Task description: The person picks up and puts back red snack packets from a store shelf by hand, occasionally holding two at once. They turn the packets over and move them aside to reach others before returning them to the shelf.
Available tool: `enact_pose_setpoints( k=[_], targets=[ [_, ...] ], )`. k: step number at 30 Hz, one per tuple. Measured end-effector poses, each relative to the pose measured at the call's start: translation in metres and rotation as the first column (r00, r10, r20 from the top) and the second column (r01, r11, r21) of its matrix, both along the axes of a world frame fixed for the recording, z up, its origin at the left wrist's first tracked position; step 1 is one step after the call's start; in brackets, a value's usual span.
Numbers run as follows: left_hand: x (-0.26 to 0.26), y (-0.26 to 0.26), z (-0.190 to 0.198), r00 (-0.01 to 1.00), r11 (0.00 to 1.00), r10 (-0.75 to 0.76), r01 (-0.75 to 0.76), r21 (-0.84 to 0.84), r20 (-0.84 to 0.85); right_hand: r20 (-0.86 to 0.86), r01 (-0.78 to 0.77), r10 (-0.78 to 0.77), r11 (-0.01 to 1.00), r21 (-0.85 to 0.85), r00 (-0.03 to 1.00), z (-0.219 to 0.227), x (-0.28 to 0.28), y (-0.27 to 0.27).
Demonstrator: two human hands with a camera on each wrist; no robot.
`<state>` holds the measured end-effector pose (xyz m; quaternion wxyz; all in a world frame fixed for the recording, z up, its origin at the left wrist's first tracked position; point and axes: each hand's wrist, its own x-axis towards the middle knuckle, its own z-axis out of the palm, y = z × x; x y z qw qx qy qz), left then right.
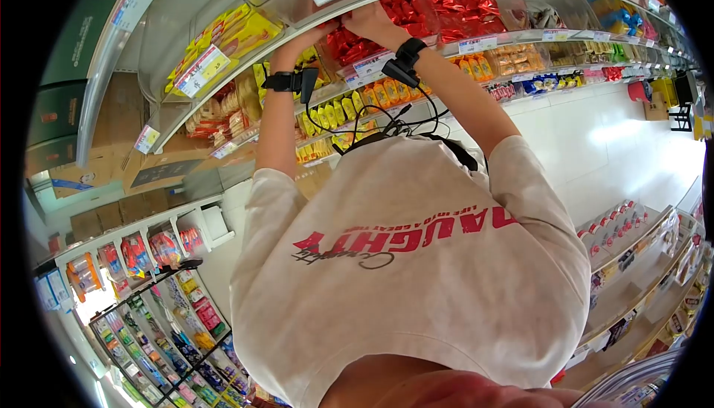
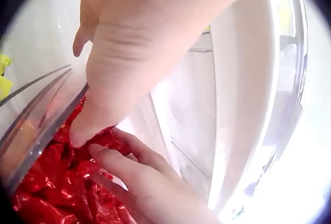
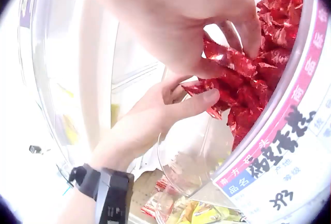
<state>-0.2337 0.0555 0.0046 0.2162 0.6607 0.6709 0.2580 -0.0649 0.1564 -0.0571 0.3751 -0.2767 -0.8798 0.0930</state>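
Both hands are inside a bin of red foil-wrapped packets (image 1: 405, 17). My right hand (image 3: 191, 17) reaches down from above with its fingers and thumb bent round a red packet (image 3: 230, 61) in the right wrist view. Beside it my left hand (image 3: 155, 112) has its thumb along more red foil at the pile's edge, other fingers partly hidden behind it. In the left wrist view the left hand (image 2: 124, 42) dips its fingertips among the red packets (image 2: 51, 188), close to the right hand's fingers (image 2: 124, 164). Each wrist wears a black strapped camera.
A price label (image 3: 274, 167) with handwriting fronts the bin. Yellow packets (image 1: 238, 36) fill the bin to the left, and another red-packet bin (image 1: 465, 10) adjoins on the right. Lower shelves hold orange packets (image 1: 383, 95). Cables (image 1: 394, 114) hang between the arms; a shelf edge (image 1: 297, 40) crosses above the left wrist.
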Motion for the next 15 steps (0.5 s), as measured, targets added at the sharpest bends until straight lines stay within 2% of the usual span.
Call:
enact_pose_setpoints(
  k=[2,4,6,8,9,10,11,12,14,15],
  targets=[
    [0.013,-0.006,0.015,0.997,0.997,0.061,-0.063,-0.052,-0.037,-0.055,-0.059,0.044,0.952,-0.301,0.998,0.009,0.007,0.001],
    [0.025,-0.011,0.028,0.987,0.997,0.072,-0.074,-0.008,-0.142,-0.170,-0.083,0.037,0.960,-0.269,0.985,0.000,0.007,0.009],
    [0.026,-0.012,0.026,0.951,0.993,0.050,-0.014,0.121,-0.305,-0.256,-0.101,0.035,0.963,-0.249,0.966,-0.008,0.008,0.018],
    [0.016,-0.010,0.008,0.974,0.997,0.064,-0.055,0.047,-0.217,-0.311,-0.120,0.040,0.963,-0.243,0.950,-0.011,0.008,0.026],
    [0.008,-0.010,0.000,0.978,0.998,0.057,-0.050,0.043,-0.202,-0.388,-0.163,0.086,0.972,-0.169,0.917,-0.012,0.008,0.031],
    [0.008,-0.009,-0.001,0.971,0.995,0.075,-0.059,0.076,-0.228,-0.463,-0.198,0.137,0.976,-0.086,0.876,-0.015,0.004,0.039],
    [0.008,-0.008,-0.001,0.963,0.992,0.095,-0.069,0.108,-0.252,-0.474,-0.109,0.063,0.992,-0.070,0.878,-0.039,-0.020,0.055],
    [0.003,-0.006,-0.008,0.951,0.991,0.109,-0.081,0.108,-0.289,-0.482,-0.165,0.101,0.982,-0.093,0.870,-0.036,-0.019,0.055],
    [0.000,-0.005,-0.012,0.948,0.990,0.117,-0.087,0.115,-0.296,-0.304,-0.361,0.243,0.827,-0.431,0.921,-0.035,-0.027,0.066],
    [0.001,-0.007,-0.010,0.957,0.989,0.111,-0.081,0.121,-0.267,-0.367,-0.472,0.325,0.758,-0.450,0.872,-0.013,-0.013,0.056]
  ],
)
